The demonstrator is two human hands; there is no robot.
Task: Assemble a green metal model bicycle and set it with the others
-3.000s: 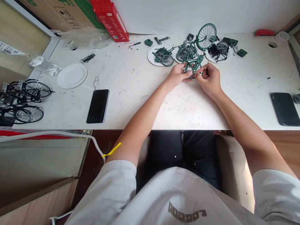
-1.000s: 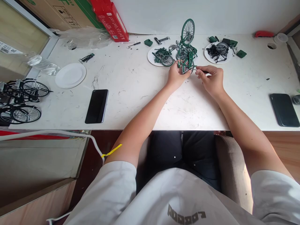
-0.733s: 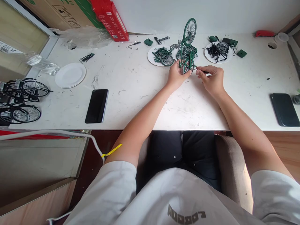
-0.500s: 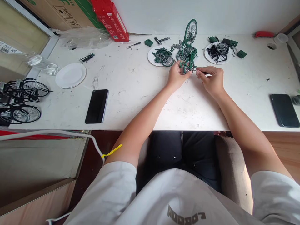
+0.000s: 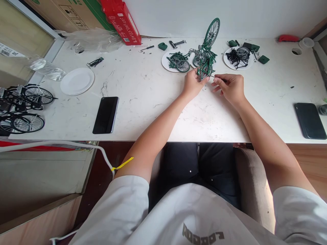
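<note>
A green model bicycle (image 5: 209, 56) is gripped at its lower wheel end by my left hand (image 5: 193, 82), with its other wheel standing up toward the wall. My right hand (image 5: 231, 86) is closed around a small dark screwdriver (image 5: 223, 80). The tool's thin shaft points left and reaches the bicycle by my left thumb; whether its tip sits on a screw is too small to tell. Behind the bicycle, a white plate (image 5: 165, 65) bears green bicycle parts (image 5: 178, 62). Right of it, another plate (image 5: 231, 67) carries black parts and a wheel (image 5: 242, 53).
Black model bicycles (image 5: 28, 123) stand at the left edge. Nearby are white plates (image 5: 77, 81), a phone (image 5: 105, 115) and a plastic bottle (image 5: 47, 69). At the back is a red box (image 5: 122, 23). Another phone (image 5: 310, 120) lies at right. Small green pieces (image 5: 263, 59) lie about.
The bicycle has tilted slightly, its raised wheel shifting up and to the right. My right hand's lower fingers have spread out a little, while it still holds the screwdriver.
</note>
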